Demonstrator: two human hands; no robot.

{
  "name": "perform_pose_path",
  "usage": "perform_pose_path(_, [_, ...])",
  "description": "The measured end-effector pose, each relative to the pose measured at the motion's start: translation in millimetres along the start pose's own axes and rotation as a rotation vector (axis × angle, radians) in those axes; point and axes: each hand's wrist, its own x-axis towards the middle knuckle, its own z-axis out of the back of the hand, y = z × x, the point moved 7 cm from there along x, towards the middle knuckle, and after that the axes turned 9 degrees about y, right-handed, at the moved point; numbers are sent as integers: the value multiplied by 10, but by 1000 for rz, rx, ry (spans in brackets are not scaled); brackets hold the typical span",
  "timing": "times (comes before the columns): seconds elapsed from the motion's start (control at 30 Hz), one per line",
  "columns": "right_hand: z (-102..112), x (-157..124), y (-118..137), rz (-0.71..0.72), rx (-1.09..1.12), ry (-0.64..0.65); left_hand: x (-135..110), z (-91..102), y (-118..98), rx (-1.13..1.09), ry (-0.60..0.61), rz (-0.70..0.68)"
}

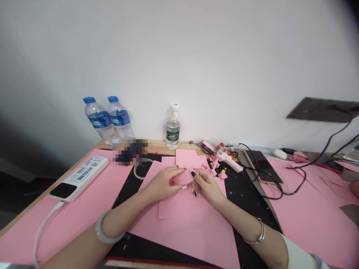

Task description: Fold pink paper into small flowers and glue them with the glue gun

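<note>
A small piece of folded pink paper [183, 176] sat between the person's hands, just above a loose pink sheet [179, 205], though the exact folds were hard to make out from that angle. The left hand [161, 183] came in from the left, its fingers [175, 172] pressed together on the paper's left side. The right hand [206, 183] was beside it, its fingers [196, 185] slightly apart and curled, with the index tip at the paper's right edge; whether they were gripping it, the view could not settle. A jade bangle [110, 228] circled the left wrist and a metal bangle [259, 233] the right. Behind the hands lay a square pink sheet [186, 157], and a large pink card [182, 239] spread beneath the loose sheet on a black cutting mat [252, 209]. To the right, a hot glue gun [227, 160] lay among small pink paper scraps [214, 164] and black cables [269, 186], near a smartphone [263, 166]. On the left of the wooden counter [157, 147] were a white power bank [80, 177] and a blurred dark object [130, 151]. Two blue-capped water bottles [99, 119] and a smaller white-capped bottle [173, 127] stood against the wall.
</note>
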Motion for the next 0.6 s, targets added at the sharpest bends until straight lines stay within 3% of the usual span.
perform_pose_path(0.27, [-33, 20, 21, 9, -53, 18, 12, -104, 124, -487, -16, 147])
perform_pose_path(0.6, [-16, 22, -13, 34, -64, 59, 26, 17, 179, -506, -53, 97])
